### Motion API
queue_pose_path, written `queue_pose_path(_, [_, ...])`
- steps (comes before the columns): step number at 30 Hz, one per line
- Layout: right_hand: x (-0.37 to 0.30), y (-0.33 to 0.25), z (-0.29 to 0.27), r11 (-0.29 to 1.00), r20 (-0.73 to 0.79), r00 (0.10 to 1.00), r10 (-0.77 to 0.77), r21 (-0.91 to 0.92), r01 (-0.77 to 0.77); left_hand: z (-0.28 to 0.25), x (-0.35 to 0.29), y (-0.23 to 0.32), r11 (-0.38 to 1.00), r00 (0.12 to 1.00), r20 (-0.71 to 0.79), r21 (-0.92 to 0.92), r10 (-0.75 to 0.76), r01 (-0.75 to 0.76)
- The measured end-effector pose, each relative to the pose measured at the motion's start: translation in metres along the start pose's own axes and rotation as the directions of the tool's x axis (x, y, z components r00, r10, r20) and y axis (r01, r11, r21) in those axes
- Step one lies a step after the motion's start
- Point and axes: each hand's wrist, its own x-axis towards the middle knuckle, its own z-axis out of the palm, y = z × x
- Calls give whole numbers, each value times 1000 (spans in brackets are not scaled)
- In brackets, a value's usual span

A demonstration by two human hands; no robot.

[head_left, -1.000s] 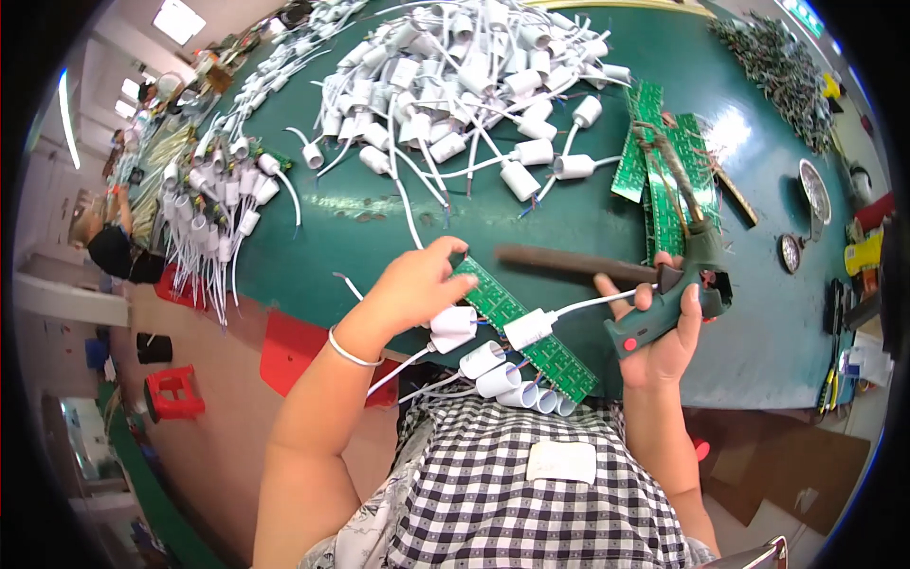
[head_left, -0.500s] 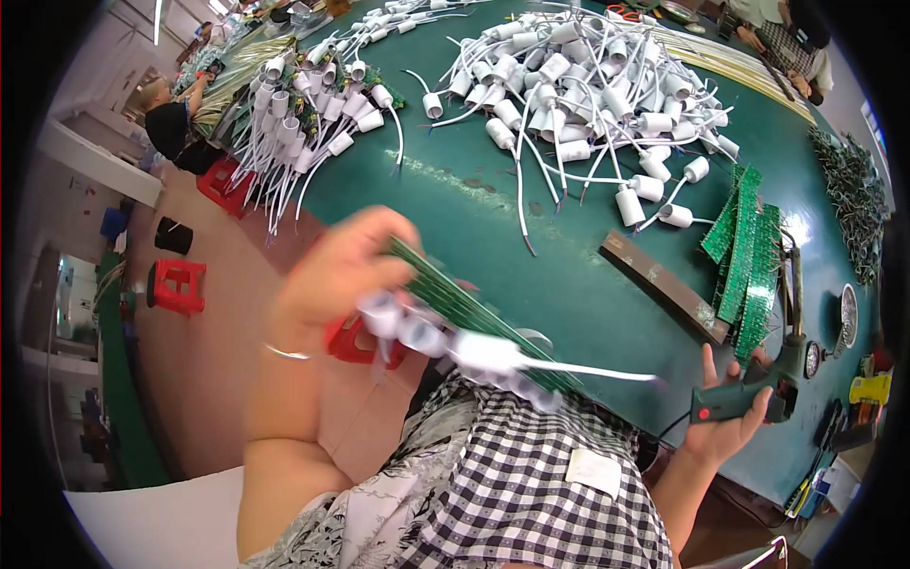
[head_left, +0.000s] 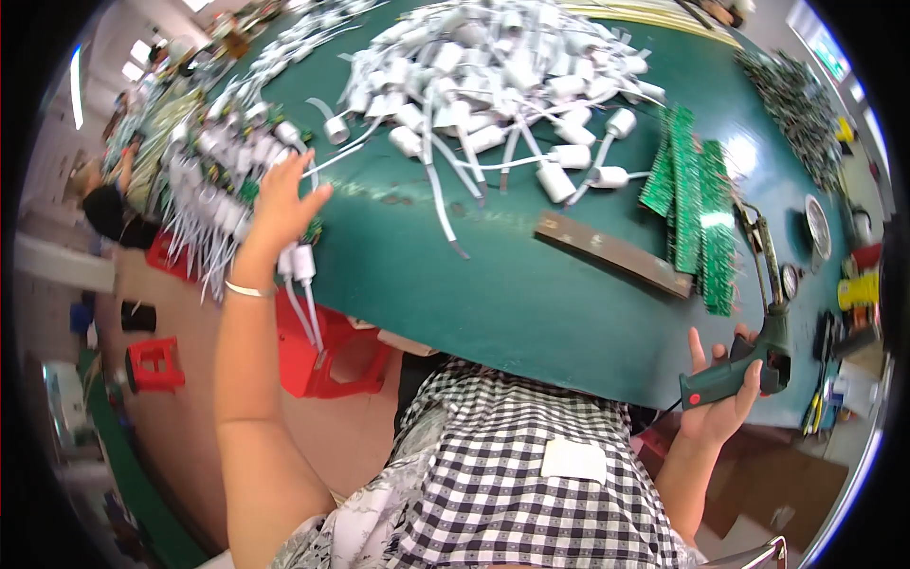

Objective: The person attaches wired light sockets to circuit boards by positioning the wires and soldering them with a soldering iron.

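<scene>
At the left edge of the bench my left hand (head_left: pixel 280 204) is open, thumb and fingers apart. It is over the near end of a heap of white cylindrical lamp holders (head_left: pixel 213 156) with hanging white wires, attached to green circuit boards. Two white lamp holders (head_left: pixel 296 262) hang just below the wrist, wires down over the edge. At the right my right hand (head_left: pixel 725 408) is closed around the dark green handle of a soldering gun (head_left: pixel 735 379) with a red button. Its metal tip end points away, toward green circuit board strips (head_left: pixel 684 199).
A large pile of loose white lamp holders (head_left: pixel 493 76) with wires covers the far middle of the green bench (head_left: pixel 427 303). A brown metal bar (head_left: pixel 611 253) lies before the board strips. Red stools (head_left: pixel 332 365) stand below the left edge. Tools (head_left: pixel 823 370) lie at the far right.
My left hand has moved left and away from my body and let go of the board with lamp holders, which is now at the left heap. My right hand still grips the soldering gun.
</scene>
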Motion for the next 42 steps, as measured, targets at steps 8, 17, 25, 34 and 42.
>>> queue_pose_path(8, [15,-34,-15,979,-127,971,-200,-3,202,31,75,291,618,832,-182,-591,523,-518])
queue_pose_path(17, [-7,-41,-42,978,-213,957,-199,22,208,70,160,399,303,284,-125,191,951,-933])
queue_pose_path(25, [-5,-38,-54,979,-229,955,-188,36,202,-26,100,321,342,342,-168,-32,925,-939])
queue_pose_path(34, [9,-22,-38,993,-151,984,-94,53,103,-1,-5,263,541,473,267,-336,839,-771])
queue_pose_path(42, [0,-22,-44,994,-118,987,-107,20,110,48,36,271,724,741,45,-264,669,-637])
